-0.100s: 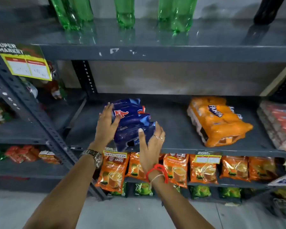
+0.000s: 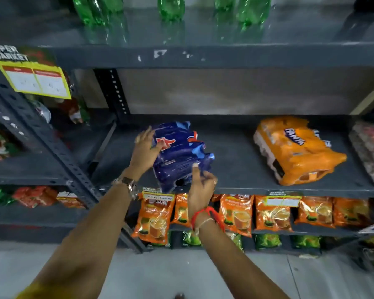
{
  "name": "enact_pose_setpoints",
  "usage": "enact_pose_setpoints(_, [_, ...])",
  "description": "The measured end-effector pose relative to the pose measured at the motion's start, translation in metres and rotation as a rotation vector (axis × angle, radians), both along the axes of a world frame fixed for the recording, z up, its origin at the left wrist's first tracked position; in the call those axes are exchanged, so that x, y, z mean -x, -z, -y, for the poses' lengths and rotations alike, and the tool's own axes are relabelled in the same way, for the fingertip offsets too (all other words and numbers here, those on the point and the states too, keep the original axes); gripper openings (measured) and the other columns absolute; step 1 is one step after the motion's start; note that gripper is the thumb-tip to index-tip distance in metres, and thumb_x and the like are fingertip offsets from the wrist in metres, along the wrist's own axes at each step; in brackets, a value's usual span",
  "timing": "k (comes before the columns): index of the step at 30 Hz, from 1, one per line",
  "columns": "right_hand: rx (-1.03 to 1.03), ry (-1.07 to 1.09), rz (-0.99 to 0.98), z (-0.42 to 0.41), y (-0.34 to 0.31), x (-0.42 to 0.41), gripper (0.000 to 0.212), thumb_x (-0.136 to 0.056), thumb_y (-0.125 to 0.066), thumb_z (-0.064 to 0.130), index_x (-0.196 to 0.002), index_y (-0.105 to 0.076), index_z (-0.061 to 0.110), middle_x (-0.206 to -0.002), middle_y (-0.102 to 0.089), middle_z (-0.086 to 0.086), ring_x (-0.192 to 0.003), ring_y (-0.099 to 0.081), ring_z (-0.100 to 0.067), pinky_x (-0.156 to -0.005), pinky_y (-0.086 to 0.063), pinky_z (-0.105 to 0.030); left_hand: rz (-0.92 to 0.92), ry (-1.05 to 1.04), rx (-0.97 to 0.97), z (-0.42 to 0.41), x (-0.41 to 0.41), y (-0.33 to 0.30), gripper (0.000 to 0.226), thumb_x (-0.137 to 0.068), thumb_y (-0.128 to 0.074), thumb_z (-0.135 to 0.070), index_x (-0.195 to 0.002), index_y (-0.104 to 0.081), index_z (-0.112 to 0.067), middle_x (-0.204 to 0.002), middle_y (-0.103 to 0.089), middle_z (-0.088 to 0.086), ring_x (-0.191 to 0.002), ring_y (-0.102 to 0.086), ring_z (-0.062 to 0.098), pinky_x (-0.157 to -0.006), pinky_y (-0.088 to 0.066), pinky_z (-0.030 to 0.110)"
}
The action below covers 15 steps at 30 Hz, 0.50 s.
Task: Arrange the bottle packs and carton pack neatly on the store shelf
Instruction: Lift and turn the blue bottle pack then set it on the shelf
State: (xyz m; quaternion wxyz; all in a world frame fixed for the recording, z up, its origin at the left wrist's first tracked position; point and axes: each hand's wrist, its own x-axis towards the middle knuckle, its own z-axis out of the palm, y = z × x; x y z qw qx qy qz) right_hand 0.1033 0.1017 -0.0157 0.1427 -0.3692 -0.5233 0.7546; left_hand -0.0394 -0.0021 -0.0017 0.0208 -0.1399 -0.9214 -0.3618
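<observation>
Blue wrapping fills the space between my hands: the blue bottle pack lies on the middle shelf, near the front edge and left of centre, with its long axis running from the front lip back toward the wall and skewed a little to the right. My left hand is spread flat against its left flank, fingers open, pressing rather than gripping. My right hand sits at the near corner, thumb up against the wrap and fingers loosely curled; whether they pinch the plastic or only touch it, I cannot tell. The left hand lies deeper along the pack, the right nearer its front end, so I judge a push from the left would swing the pack square. The orange bottle pack lies well apart to the right, also askew. A reddish pack at the far right is cut off and blurred; it may be the carton pack, I cannot tell.
</observation>
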Motion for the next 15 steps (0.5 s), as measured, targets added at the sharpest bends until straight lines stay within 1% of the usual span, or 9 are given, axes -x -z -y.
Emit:
enact_pose_setpoints(2, [0.171,0.043,-0.028,0.008,0.003,0.020,0.052,-0.085,-0.063,0.041,-0.123,-0.047,0.011,-0.128,-0.057,-0.015,-0.108,-0.061,-0.028,-0.087,-0.049,-0.030,-0.037,0.032,0.199,-0.003,0.027,-0.004,0.058,-0.093,-0.046,-0.037,-0.142,-0.032,-0.009,-0.154,-0.027,0.011,-0.143,-0.018,0.029,-0.119,-0.008,0.046])
enact_pose_setpoints(3, [0.166,0.089,-0.034,0.013,0.005,0.025,0.045,-0.081,-0.068,0.041,-0.111,-0.051,0.011,-0.125,-0.060,-0.017,-0.101,-0.062,-0.025,-0.085,-0.049,-0.029,-0.053,0.038,0.273,-0.005,0.037,-0.006,0.060,-0.093,-0.044,-0.041,-0.142,-0.032,-0.009,-0.153,-0.030,0.012,-0.143,-0.020,0.029,-0.118,-0.006,0.047])
enact_pose_setpoints(4, [0.204,0.142,-0.048,0.017,0.006,0.034,0.040,-0.076,-0.074,0.038,-0.100,-0.054,0.012,-0.122,-0.063,-0.018,-0.096,-0.064,-0.023,-0.084,-0.052,-0.031,-0.061,0.041,0.332,-0.006,0.049,-0.007,0.062,-0.092,-0.043,-0.045,-0.140,-0.035,-0.007,-0.150,-0.035,0.014,-0.140,-0.026,0.030,-0.116,-0.010,0.047])
enact_pose_setpoints(6, [0.238,0.219,-0.065,0.019,0.006,0.043,0.032,-0.067,-0.083,0.029,-0.082,-0.058,0.014,-0.114,-0.067,-0.017,-0.095,-0.067,-0.025,-0.086,-0.056,-0.037,0.014,0.045,0.334,-0.010,0.065,-0.013,0.062,-0.088,-0.045,-0.053,-0.131,-0.048,-0.007,-0.135,-0.053,0.017,-0.125,-0.047,0.033,-0.107,-0.032,0.042])
enact_pose_setpoints(8, [0.287,0.241,-0.050,0.019,0.000,0.047,0.035,-0.065,-0.084,0.019,-0.080,-0.053,0.018,-0.108,-0.066,-0.013,-0.096,-0.067,-0.029,-0.088,-0.056,-0.042,0.104,0.048,0.316,-0.012,0.074,-0.024,0.060,-0.082,-0.048,-0.062,-0.109,-0.063,-0.010,-0.110,-0.068,0.014,-0.097,-0.062,0.030,-0.084,-0.046,0.034])
enact_pose_setpoints(10, [0.323,0.237,-0.002,0.017,0.001,0.052,0.051,-0.059,-0.087,0.022,-0.090,-0.047,0.018,-0.108,-0.063,-0.011,-0.097,-0.066,-0.030,-0.087,-0.056,-0.045,0.173,0.077,0.364,-0.011,0.081,-0.036,0.057,-0.075,-0.054,-0.067,-0.085,-0.067,-0.012,-0.092,-0.070,0.008,-0.075,-0.062,0.023,-0.068,-0.044,0.028])
enact_pose_setpoints(11, [0.332,0.237,0.017,0.015,0.002,0.054,0.058,-0.054,-0.089,0.027,-0.092,-0.045,0.018,-0.110,-0.063,-0.010,-0.097,-0.066,-0.032,-0.086,-0.056,-0.048,0.208,0.078,0.384,-0.009,0.086,-0.042,0.058,-0.070,-0.058,-0.069,-0.078,-0.067,-0.013,-0.090,-0.071,0.006,-0.071,-0.061,0.021,-0.066,-0.043,0.027])
enact_pose_setpoints(13, [0.288,0.234,0.041,0.005,0.001,0.060,0.055,-0.050,-0.088,0.030,-0.083,-0.044,0.021,-0.106,-0.064,-0.011,-0.092,-0.067,-0.032,-0.081,-0.058,-0.048,0.274,0.062,0.438,-0.006,0.094,-0.049,0.070,-0.061,-0.062,-0.073,-0.089,-0.067,-0.009,-0.097,-0.068,0.005,-0.084,-0.064,0.025,-0.074,-0.046,0.028])
enact_pose_setpoints(15, [0.228,0.206,0.047,-0.014,-0.006,0.066,0.045,-0.060,-0.085,0.023,-0.078,-0.043,0.019,-0.092,-0.063,-0.009,-0.080,-0.066,-0.029,-0.071,-0.059,-0.042,0.301,0.037,0.462,0.001,0.093,-0.051,0.083,-0.060,-0.062,-0.074,-0.107,-0.061,-0.005,-0.104,-0.062,0.007,-0.101,-0.060,0.030,-0.080,-0.044,0.031])
